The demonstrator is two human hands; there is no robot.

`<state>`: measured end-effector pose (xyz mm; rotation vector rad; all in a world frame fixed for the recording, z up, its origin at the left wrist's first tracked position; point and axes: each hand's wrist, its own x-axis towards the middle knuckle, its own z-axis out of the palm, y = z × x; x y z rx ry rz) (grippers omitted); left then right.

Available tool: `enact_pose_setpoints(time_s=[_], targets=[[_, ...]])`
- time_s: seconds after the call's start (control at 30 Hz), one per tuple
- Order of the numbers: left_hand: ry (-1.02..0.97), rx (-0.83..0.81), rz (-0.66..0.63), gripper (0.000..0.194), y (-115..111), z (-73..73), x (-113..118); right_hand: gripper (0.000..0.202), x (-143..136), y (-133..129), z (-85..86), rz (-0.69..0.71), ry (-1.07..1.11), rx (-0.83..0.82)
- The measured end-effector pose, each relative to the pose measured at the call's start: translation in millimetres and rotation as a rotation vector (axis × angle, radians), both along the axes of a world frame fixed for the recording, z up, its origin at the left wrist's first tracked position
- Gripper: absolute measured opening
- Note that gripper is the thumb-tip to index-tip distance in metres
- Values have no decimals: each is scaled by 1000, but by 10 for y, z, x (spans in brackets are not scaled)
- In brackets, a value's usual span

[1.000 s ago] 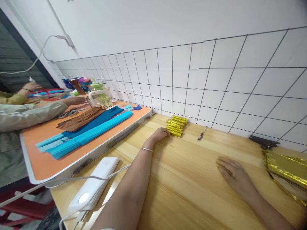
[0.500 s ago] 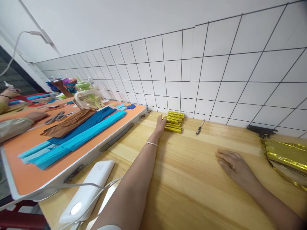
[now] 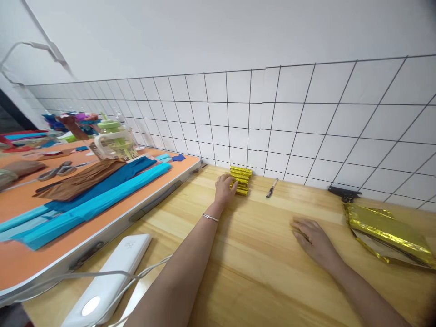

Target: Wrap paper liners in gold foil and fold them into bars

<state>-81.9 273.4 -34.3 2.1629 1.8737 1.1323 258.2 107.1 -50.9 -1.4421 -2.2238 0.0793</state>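
A stack of folded gold foil strips (image 3: 242, 174) lies on the wooden table close to the tiled wall. My left hand (image 3: 224, 189) is at the left ends of the strips, its bent fingers and thumb apart and touching them. My right hand (image 3: 314, 240) hovers over or rests on the wood, slightly blurred, fingers apart and loosely curved, with nothing seen in it. Between the hands, farther back, lies a slim pen-like tool (image 3: 271, 188). To the right of my right hand is a larger folded sheet of gold foil (image 3: 388, 229).
A black clip (image 3: 344, 193) lies by the wall. At left, an orange-topped board (image 3: 150, 190) carries blue and brown paper (image 3: 81, 179), scissors (image 3: 56, 171) and a green-lidded jug (image 3: 114, 138). A white power bank (image 3: 112, 277) with cables lies near me. Another person's hand (image 3: 25, 169) rests at far left.
My view has turned, so things sit farther left. My left hand has come slightly toward me along the strips, its fingers more bent. My right hand stays over the wood.
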Motion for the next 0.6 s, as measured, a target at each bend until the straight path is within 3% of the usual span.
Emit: enact_pose_setpoints(time_s=[0.1,0.23,0.37,0.47,0.6], targets=[[113,-31,-46,25,-154,-7,70,32,-16,-16,21,-2,12,22],[220,-117,-92,43,-247,-85,166,26,-105,-99,99,26,51,42],[295,-185,-119,52,-207,-143,186,22,-77,-111,230,-70,64,-25],[331,-194,-122,55,-203,-127,161,25,236,-64,438,-220,59,-27],[347,-183,-156,55,-233,-62,145,32,1001,-68,791,-480,0,-2]])
